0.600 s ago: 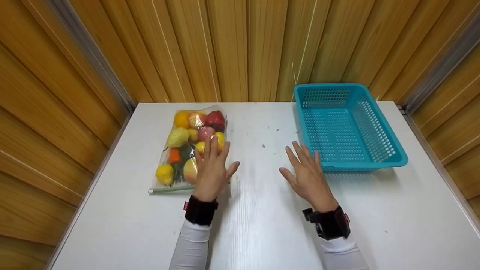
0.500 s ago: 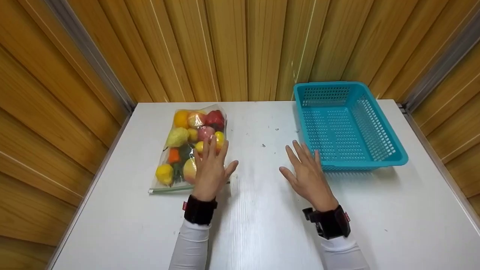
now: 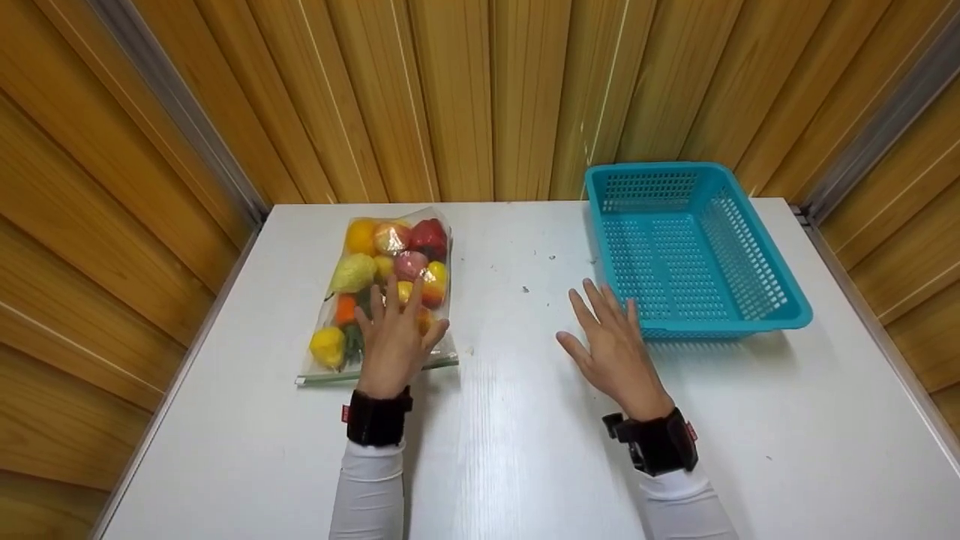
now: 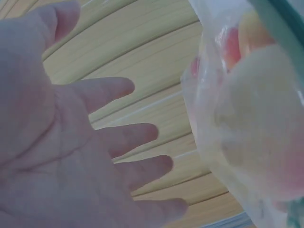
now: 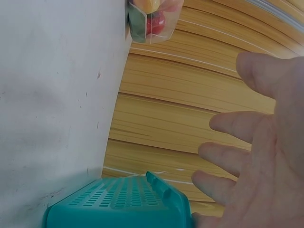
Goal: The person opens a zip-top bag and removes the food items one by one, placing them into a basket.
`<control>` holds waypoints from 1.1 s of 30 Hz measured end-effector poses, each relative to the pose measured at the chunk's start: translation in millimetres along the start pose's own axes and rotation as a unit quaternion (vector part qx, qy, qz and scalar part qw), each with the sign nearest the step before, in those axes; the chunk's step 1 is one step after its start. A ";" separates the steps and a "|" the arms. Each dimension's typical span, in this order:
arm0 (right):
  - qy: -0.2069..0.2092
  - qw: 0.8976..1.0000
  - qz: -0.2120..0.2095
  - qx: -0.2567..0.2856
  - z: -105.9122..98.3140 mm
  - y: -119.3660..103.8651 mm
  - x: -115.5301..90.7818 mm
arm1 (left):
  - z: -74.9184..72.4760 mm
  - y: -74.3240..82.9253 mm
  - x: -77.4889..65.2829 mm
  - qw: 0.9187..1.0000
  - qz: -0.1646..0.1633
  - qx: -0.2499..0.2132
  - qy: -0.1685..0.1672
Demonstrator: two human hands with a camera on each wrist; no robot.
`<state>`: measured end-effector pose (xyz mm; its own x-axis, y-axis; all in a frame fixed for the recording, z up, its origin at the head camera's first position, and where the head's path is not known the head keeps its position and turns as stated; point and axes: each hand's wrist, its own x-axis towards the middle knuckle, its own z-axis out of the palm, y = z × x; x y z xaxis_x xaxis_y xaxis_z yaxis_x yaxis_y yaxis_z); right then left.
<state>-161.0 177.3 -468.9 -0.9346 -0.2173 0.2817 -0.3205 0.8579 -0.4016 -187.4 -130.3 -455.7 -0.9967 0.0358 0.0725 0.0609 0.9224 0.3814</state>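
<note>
My left hand (image 3: 394, 345) hovers palm down over the near part of a clear zip bag (image 3: 311, 367), fingers spread and holding nothing. Through the plastic show several fruits and vegetables, among them a red bell pepper (image 3: 429, 238), an orange (image 3: 361, 236) and a yellow pear-like fruit (image 3: 328, 346). The left wrist view shows the bag (image 4: 209, 142) apart from the fingertips. My right hand (image 3: 616, 356), also spread and holding nothing, is at the near left corner of a turquoise plastic basket (image 3: 720, 327). In the right wrist view its fingers stand beside the basket (image 5: 118, 216).
The bag lies on the left of a white table (image 3: 517, 420), with its green slider strip (image 3: 442, 364) toward me. The basket stands at the back right with nothing inside. Wood-patterned panels (image 3: 487, 97) rise behind the table and at both sides.
My left hand has moved left, farther over the bag, uncovering the bag's near right corner. The right hand has hardly moved, and the bag and basket lie as before.
</note>
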 end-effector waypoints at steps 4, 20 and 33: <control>0.001 1.000 -0.005 0.001 0.7 -0.8 0.1 | -3.5 -4.5 0.4 0.999 -0.028 0.014 -0.041; 0.027 0.995 -0.081 0.049 37.0 -16.3 -0.3 | 5.6 -9.9 -1.5 0.990 -0.047 0.041 -0.129; 0.045 0.979 -0.179 0.091 65.6 -23.1 1.3 | 30.9 6.2 -2.5 0.994 0.075 0.080 -0.017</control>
<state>-164.9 126.6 -516.4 -0.7423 -0.4399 0.5055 -0.6550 0.6357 -0.4086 -186.2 -112.8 -482.0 -0.9786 0.1877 0.0844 0.2020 0.9550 0.2174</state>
